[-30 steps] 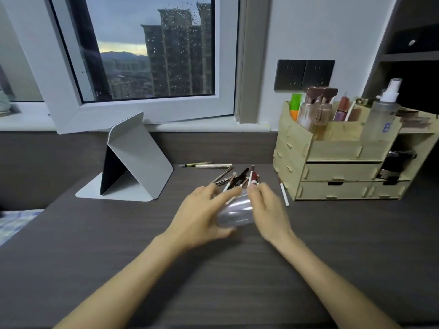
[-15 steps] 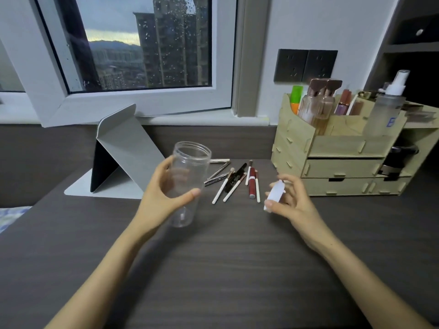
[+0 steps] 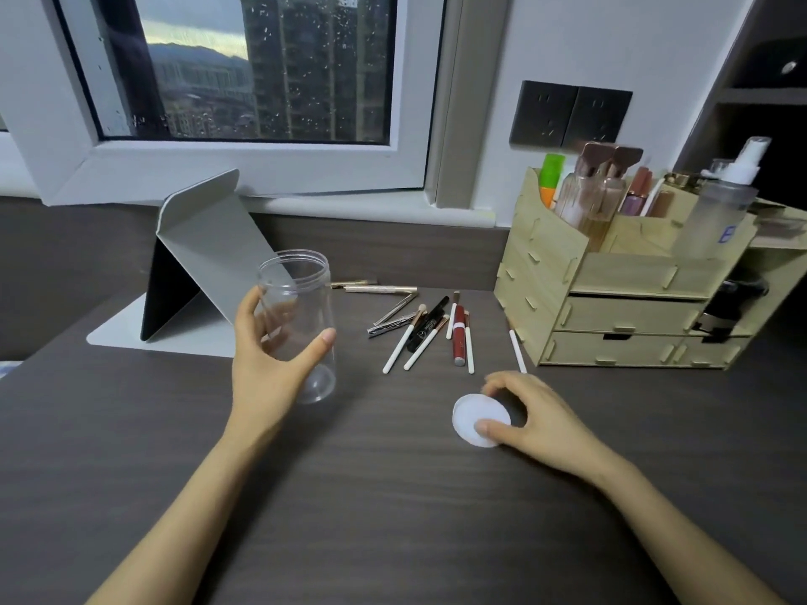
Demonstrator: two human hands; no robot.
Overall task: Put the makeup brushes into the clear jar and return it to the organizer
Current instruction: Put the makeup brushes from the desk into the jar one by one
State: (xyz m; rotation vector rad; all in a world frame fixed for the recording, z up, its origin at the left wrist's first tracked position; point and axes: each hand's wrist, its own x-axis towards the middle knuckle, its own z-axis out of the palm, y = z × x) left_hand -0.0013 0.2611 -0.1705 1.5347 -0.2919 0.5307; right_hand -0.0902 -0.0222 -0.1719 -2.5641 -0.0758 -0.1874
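The left hand (image 3: 273, 369) grips the open, empty jar (image 3: 301, 316) upright, seemingly just above the desk (image 3: 393, 517). The right hand (image 3: 530, 412) pinches the white lid (image 3: 474, 414) at the desk. Brushes (image 3: 432, 331) lie between jar and organizer (image 3: 611, 299).

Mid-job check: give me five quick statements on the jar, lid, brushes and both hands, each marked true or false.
1. The left hand holds the clear jar upright. True.
2. The jar already contains brushes. False: it is empty; the makeup brushes lie on the desk.
3. The right hand holds the white lid at the desk surface. True.
4. The lid is screwed onto the jar. False: the jar's mouth is open.
5. The jar stands in the wooden organizer. False: it is in the left hand, left of the organizer.
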